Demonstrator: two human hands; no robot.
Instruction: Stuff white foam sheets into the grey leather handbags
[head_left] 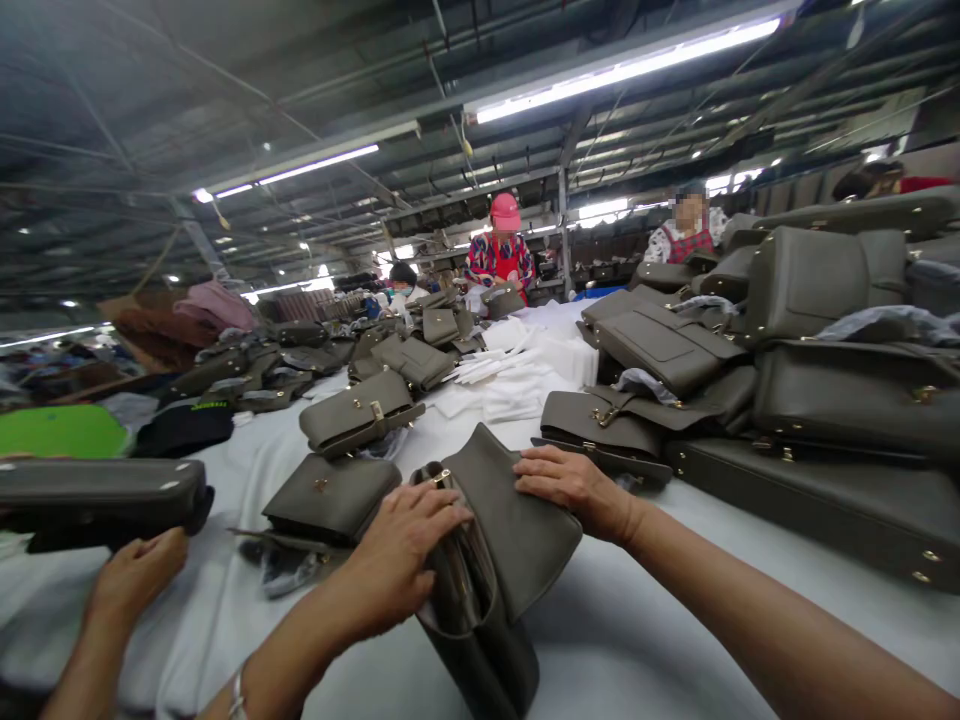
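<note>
In front of me a dark olive-grey handbag (487, 655) stands on the white-covered table with its flap (514, 525) folded open to the right. My left hand (409, 550) is closed over the rim of the bag's opening, fingers near a small gold zip or clasp end. My right hand (574, 488) grips the far edge of the flap, its fingers on the upper face; the thumb is hidden. Part of the divided interior shows between the bag's walls. Close to my left hand lies another closed handbag (334, 498) with a gold fitting.
At the left, a co-worker's hand (142, 570) holds a similar bag (97, 490). Stacked bags (847, 400) line the right side. White sheets (502, 365) lie mid-table. Further back stands a person in a red cap (505, 212). A green object (64, 430) rests at far left.
</note>
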